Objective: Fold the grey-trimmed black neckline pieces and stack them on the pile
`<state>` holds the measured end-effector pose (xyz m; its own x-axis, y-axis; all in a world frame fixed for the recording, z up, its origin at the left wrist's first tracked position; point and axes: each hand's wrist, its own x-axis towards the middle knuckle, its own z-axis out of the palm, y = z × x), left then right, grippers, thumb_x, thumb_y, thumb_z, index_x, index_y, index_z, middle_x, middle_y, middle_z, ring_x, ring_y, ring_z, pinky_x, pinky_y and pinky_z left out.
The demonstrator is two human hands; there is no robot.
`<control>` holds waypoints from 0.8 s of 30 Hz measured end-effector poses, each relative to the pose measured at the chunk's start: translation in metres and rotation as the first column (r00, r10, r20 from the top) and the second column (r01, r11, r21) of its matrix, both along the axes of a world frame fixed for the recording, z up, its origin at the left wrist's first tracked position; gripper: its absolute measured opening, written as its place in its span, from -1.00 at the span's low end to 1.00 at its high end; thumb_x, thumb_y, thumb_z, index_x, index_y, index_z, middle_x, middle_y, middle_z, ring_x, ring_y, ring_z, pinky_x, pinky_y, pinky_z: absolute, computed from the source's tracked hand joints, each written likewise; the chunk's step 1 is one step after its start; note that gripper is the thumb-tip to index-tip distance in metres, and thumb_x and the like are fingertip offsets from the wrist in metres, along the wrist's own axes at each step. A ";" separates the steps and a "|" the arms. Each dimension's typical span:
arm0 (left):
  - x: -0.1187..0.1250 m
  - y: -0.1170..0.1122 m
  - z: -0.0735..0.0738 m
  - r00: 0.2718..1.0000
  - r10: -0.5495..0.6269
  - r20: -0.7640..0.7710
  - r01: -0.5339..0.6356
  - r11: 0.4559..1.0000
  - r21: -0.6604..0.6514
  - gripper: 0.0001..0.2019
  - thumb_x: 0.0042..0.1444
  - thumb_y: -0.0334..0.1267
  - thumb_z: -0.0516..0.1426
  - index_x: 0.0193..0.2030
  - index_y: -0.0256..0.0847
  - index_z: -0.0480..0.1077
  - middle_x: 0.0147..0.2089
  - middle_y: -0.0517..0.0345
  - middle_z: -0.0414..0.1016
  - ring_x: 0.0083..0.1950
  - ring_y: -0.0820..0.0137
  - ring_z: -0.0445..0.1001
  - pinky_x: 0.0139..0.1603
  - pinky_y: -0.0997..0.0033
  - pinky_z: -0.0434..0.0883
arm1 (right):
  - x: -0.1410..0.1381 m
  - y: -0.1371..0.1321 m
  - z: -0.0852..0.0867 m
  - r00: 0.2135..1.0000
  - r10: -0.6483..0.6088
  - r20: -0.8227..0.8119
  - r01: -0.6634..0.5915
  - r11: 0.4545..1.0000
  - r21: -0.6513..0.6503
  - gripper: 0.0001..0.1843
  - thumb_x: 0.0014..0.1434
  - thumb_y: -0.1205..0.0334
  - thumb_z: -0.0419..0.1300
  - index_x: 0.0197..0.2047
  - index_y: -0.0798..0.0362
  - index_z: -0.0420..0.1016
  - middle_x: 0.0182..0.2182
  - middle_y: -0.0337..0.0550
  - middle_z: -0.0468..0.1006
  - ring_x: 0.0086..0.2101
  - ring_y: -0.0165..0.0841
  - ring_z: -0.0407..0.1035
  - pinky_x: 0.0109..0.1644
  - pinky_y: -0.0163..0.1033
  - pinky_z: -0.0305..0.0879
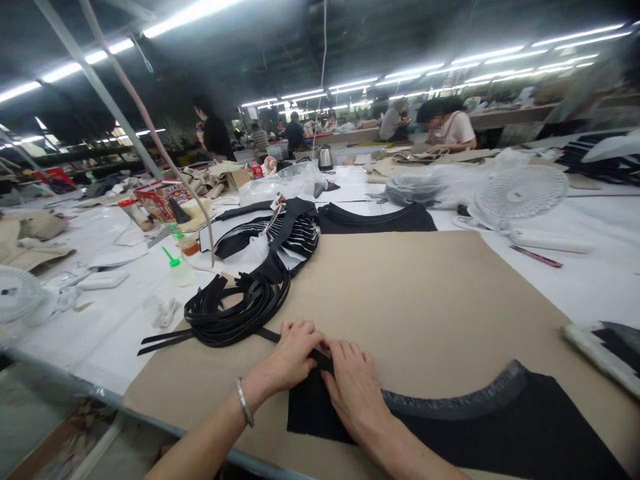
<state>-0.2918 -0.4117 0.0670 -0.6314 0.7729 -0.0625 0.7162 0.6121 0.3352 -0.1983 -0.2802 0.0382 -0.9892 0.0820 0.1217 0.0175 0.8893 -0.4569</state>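
A black cut fabric piece (500, 427) with a curved grey-edged neckline lies on brown paper (425, 300) at the near edge of the table. My left hand (293, 353), a bracelet on its wrist, presses curled fingers on a black strip at the piece's upper left corner. My right hand (353, 387) lies beside it, fingers bent down flat on the same corner. A coiled bundle of black strips (235, 310) sits just left of and beyond my hands, one strip running from it under my left hand.
Striped and black fabric pieces (280, 233) lie further back. Two small green-capped bottles (179, 263) stand at the left. White desk fans sit at the right (520, 197) and far left (17, 293). Several other people work at tables in the background.
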 end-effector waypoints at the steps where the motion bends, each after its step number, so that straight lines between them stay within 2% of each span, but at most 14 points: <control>1: -0.002 0.001 0.001 1.000 -0.005 0.007 0.005 1.000 -0.009 -0.79 -0.02 -0.46 0.17 -0.23 -0.11 0.42 -0.12 0.16 0.37 0.02 0.24 0.30 0.00 0.17 0.16 | -0.001 0.000 0.003 1.000 -0.007 0.026 0.007 1.000 0.002 -0.70 0.12 0.42 0.20 -0.05 0.03 0.40 -0.16 -0.10 0.48 -0.12 -0.14 0.31 -0.08 -0.06 0.14; 5: -0.006 0.002 0.002 0.999 -0.010 0.042 0.011 1.000 -0.011 -0.90 -0.03 -0.44 0.17 -0.37 -0.16 0.40 -0.09 0.16 0.37 0.03 0.27 0.29 -0.02 0.23 0.14 | -0.005 0.002 0.007 0.997 -0.017 0.071 0.019 0.999 -0.031 -0.80 0.10 0.43 0.20 -0.19 0.02 0.41 -0.22 -0.12 0.51 -0.15 -0.15 0.34 -0.10 -0.08 0.11; 9: -0.006 0.000 0.000 0.997 -0.019 0.078 0.019 1.000 0.011 -0.83 -0.01 -0.45 0.13 -0.28 -0.13 0.42 -0.17 0.20 0.47 -0.03 0.30 0.35 0.00 0.20 0.13 | -0.009 0.004 0.002 0.998 -0.001 0.055 0.005 0.998 -0.069 -0.82 0.11 0.45 0.18 -0.24 0.00 0.44 -0.26 -0.17 0.53 -0.18 -0.20 0.35 -0.11 -0.12 0.11; 12: -0.006 -0.004 -0.003 0.995 -0.041 0.086 0.039 0.999 0.032 -0.78 0.03 -0.47 0.10 -0.24 -0.09 0.46 -0.17 0.21 0.51 -0.03 0.32 0.37 0.07 0.16 0.10 | -0.009 0.006 -0.002 0.999 0.014 0.037 -0.010 0.996 -0.088 -0.84 0.12 0.45 0.18 -0.25 0.00 0.45 -0.27 -0.18 0.52 -0.19 -0.22 0.35 -0.11 -0.14 0.13; 19: -0.013 -0.009 -0.005 0.995 -0.093 0.034 0.091 0.994 0.059 -0.78 0.07 -0.49 0.10 -0.34 -0.08 0.49 -0.24 0.26 0.49 -0.07 0.39 0.40 0.14 0.17 0.04 | -0.004 0.007 -0.004 0.998 0.063 -0.010 -0.064 0.991 -0.122 -0.82 0.13 0.50 0.16 -0.26 0.02 0.42 -0.27 -0.21 0.48 -0.20 -0.29 0.33 -0.10 -0.21 0.19; 24: -0.018 -0.015 -0.006 0.990 -0.139 -0.024 0.140 0.987 0.083 -0.77 0.10 -0.50 0.10 -0.33 -0.07 0.49 -0.22 0.28 0.48 -0.07 0.41 0.39 0.16 0.17 0.01 | 0.000 0.008 -0.007 0.991 0.122 -0.054 -0.125 0.990 -0.072 -0.82 0.17 0.49 0.15 -0.21 0.03 0.42 -0.24 -0.19 0.45 -0.19 -0.27 0.29 -0.07 -0.18 0.18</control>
